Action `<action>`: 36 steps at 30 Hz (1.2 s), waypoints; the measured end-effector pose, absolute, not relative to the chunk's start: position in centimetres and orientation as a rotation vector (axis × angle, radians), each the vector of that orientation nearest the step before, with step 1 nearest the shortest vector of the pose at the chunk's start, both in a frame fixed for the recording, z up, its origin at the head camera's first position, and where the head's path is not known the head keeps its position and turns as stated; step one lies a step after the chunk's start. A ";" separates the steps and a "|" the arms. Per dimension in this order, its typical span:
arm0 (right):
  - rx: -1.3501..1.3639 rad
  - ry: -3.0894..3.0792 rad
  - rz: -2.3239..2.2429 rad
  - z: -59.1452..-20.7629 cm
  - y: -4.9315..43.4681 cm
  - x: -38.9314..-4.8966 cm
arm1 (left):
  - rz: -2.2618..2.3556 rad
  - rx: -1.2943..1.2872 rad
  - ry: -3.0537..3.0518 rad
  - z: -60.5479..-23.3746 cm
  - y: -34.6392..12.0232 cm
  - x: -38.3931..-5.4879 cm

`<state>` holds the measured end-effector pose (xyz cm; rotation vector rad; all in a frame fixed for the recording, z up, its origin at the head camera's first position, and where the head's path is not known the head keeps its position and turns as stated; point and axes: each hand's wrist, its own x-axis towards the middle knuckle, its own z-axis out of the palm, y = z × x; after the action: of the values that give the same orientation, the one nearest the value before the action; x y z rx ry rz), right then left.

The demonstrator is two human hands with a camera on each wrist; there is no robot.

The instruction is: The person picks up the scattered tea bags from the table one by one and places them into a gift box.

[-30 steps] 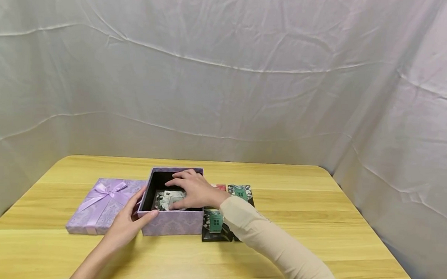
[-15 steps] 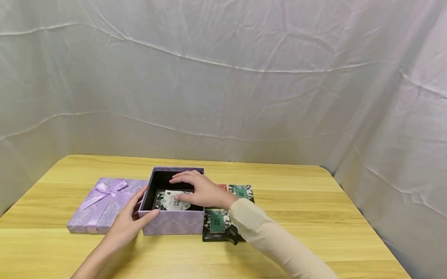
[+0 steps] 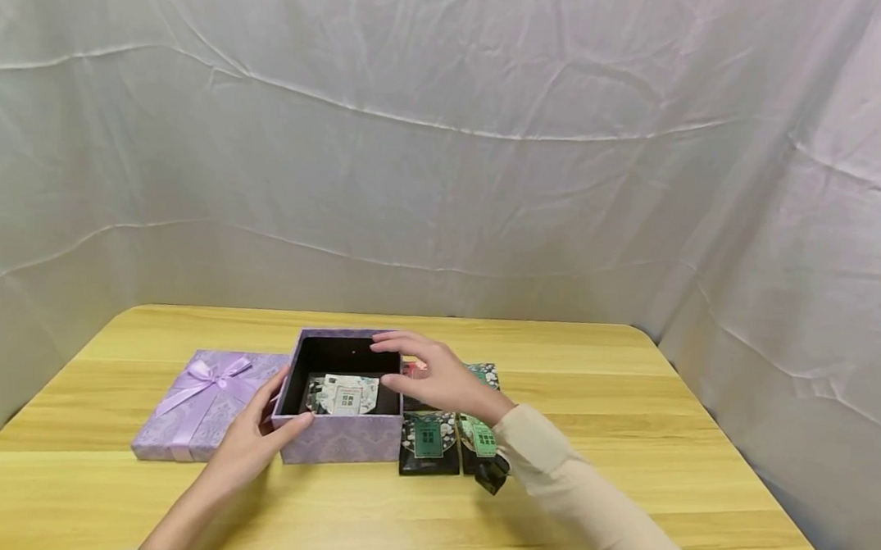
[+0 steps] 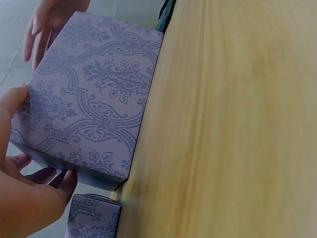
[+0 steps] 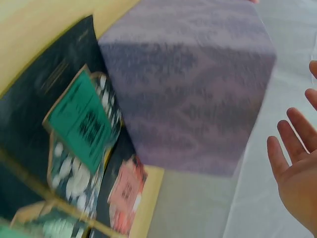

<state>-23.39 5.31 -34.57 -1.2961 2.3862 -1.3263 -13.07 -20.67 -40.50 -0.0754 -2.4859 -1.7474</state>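
Red packet (image 3: 415, 369) partly hidden behind right grip (image 3: 443, 379); lettering (image 5: 128, 188) blurred, probably unreadable.

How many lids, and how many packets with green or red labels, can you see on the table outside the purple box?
Packets with green labels: 3
Packet with a red label: 1
Purple lid with a bow: 1
Total: 5

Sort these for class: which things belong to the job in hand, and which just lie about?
Likely in the job:
purple box, held by left grip
pale-labelled packet inside it
green-labelled packets and red-labelled packet alongside

Seemingly lying about:
bow-topped lid left of the box
backdrop cloth
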 end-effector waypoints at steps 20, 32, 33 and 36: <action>-1.140 2.538 -1.102 -38.5 13.7 -22.6 | -1.770 -0.075 -2.475 -40.6 -20.7 -13.0; -1.004 2.481 -0.932 -39.7 17.8 -21.6 | -1.779 -0.090 -2.463 -40.5 -20.6 -13.0; -0.994 2.479 -0.929 -39.8 18.0 -21.6 | -1.780 -0.091 -2.461 -40.5 -20.6 -13.0; -0.979 2.477 -0.910 -39.9 18.6 -21.7 | -1.778 -0.088 -2.458 -40.5 -20.6 -12.9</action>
<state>-21.67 18.57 -39.88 -0.9788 2.4770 -0.9103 -12.91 -20.58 -40.46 -0.0880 -2.4584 -1.7778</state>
